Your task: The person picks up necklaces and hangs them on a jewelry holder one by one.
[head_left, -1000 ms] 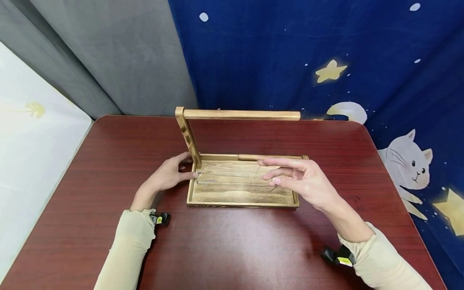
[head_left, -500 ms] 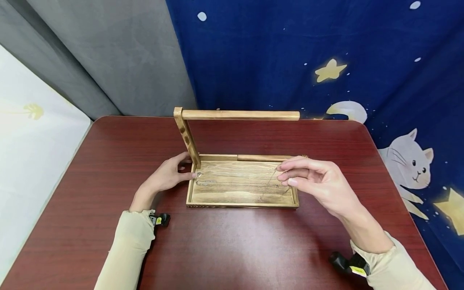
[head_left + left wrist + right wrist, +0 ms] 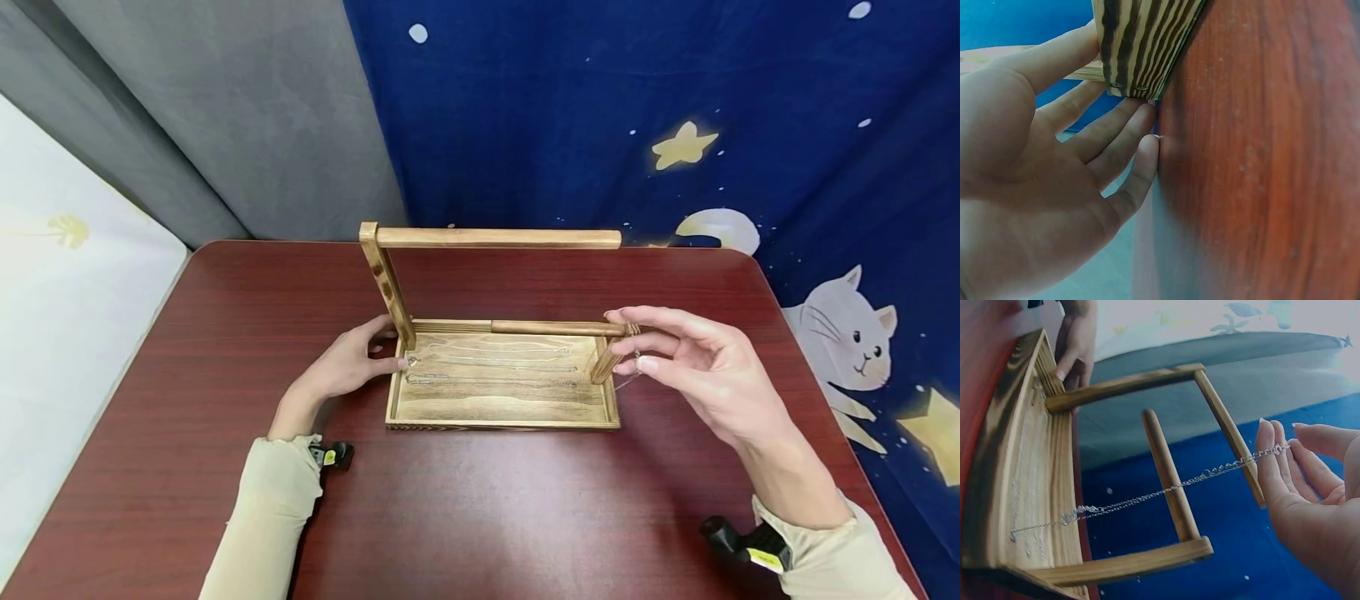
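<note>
A wooden jewelry stand has a shallow tray, a tall left post with a bar, and a lower right post with a shorter bar. My left hand holds the tray's left end, thumb on the rim and fingers outside the wall. My right hand pinches a silver chain necklace beside the right post. In the right wrist view, the chain hangs from the fingertips and passes in front of the lower bar. Several thin necklaces lie lengthwise in the tray.
The stand is on a dark red wooden table. Behind the table hang a grey curtain and a blue curtain with stars and a cat. Each wrist carries a black camera.
My right hand has moved right from over the tray to beside the right post, carrying the chain necklace with it. The right post is now uncovered. My left hand stays put.
</note>
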Demonstrator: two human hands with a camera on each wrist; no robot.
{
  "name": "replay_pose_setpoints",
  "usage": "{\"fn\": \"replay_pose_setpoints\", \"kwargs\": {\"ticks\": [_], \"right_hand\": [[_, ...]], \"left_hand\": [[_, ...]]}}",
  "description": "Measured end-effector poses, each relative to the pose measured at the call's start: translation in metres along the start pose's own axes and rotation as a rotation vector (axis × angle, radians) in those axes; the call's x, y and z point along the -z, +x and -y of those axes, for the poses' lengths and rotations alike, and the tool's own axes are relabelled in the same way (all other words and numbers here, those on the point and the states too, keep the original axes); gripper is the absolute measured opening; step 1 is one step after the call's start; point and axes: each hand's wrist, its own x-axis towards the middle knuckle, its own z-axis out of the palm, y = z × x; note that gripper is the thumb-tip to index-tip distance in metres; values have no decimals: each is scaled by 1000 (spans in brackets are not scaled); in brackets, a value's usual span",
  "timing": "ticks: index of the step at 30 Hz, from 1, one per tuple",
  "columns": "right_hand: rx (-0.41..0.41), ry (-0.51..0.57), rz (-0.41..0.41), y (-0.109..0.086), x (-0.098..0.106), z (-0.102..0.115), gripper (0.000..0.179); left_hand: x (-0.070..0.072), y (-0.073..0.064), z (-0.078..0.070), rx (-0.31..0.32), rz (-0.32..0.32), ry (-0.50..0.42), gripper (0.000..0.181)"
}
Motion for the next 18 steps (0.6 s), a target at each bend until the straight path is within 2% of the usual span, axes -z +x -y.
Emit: {"fn": "replay_pose_setpoints", "kwargs": {"ticks": [8,14,18], "right_hand": [[41,-35,3,-1,12,11,48],[0,-82,-46,-4,17,16,46],[-1,-57,-59,-7,21,18,43]], "left_hand": [[0,2,-1,-13,2,-24,69],[1,2,1,-7,3,-31,70],[0,0,0,6,9,-26,72]]}}
